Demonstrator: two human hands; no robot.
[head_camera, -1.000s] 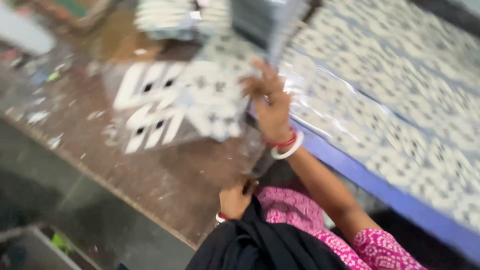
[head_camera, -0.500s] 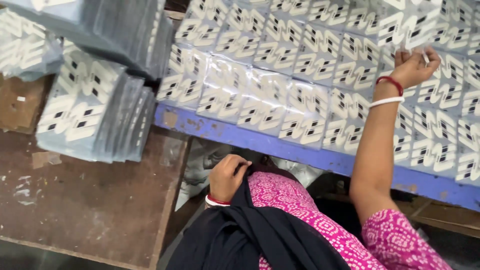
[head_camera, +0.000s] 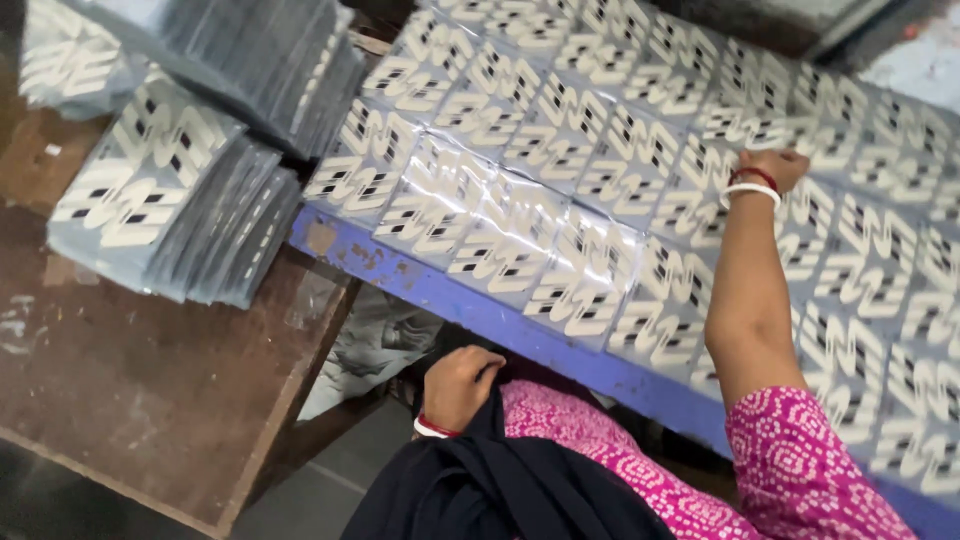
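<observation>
My right hand (head_camera: 775, 168) reaches out over a wide layer of grey printed sheets (head_camera: 560, 190) with white and black patterns, spread on a blue-edged table (head_camera: 470, 305). Its fingers press on one sheet at the far right, curled; whether they pinch it I cannot tell. My left hand (head_camera: 458, 385) rests low on my lap, fingers curled on dark cloth (head_camera: 500, 480) over my pink patterned clothes. Red and white bangles sit on both wrists.
A worn brown wooden table (head_camera: 130, 380) stands at the left. On it lies a thick stack of the same printed sheets (head_camera: 170, 210), with a taller stack (head_camera: 250, 70) behind it. Loose sheets hang below the blue edge (head_camera: 375, 340).
The view swung from the brown table to the blue one. My right hand left the stack at the left and reached far right over the spread sheets. My left hand stayed on my lap.
</observation>
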